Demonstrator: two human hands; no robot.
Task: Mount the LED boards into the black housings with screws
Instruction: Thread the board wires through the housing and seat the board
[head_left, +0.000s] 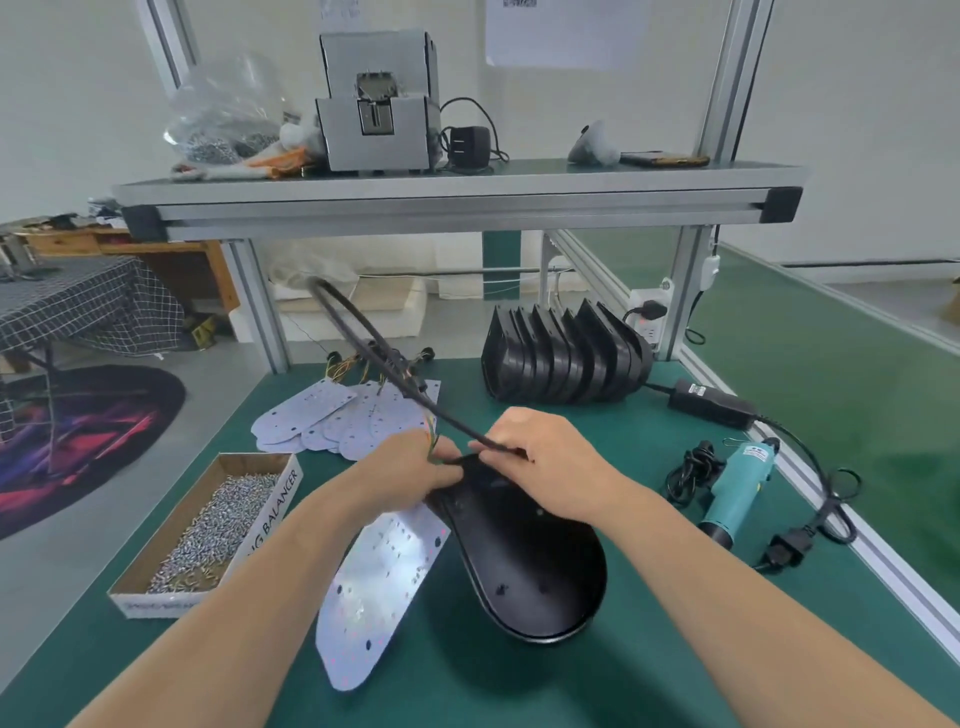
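Head camera: an LED board (379, 582) lies on the green bench (519, 675) just left of a black housing (524, 551). 2 hands meet at its far tip, the left hand (410, 467) curled on it and the right hand (540, 457) pinching a black cable (395, 374). Beyond, spare boards (343, 421) left, stacked housings (561, 358) right.

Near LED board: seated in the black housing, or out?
Out. The LED board lies flat on the green mat, left of the black housing, not inside it.
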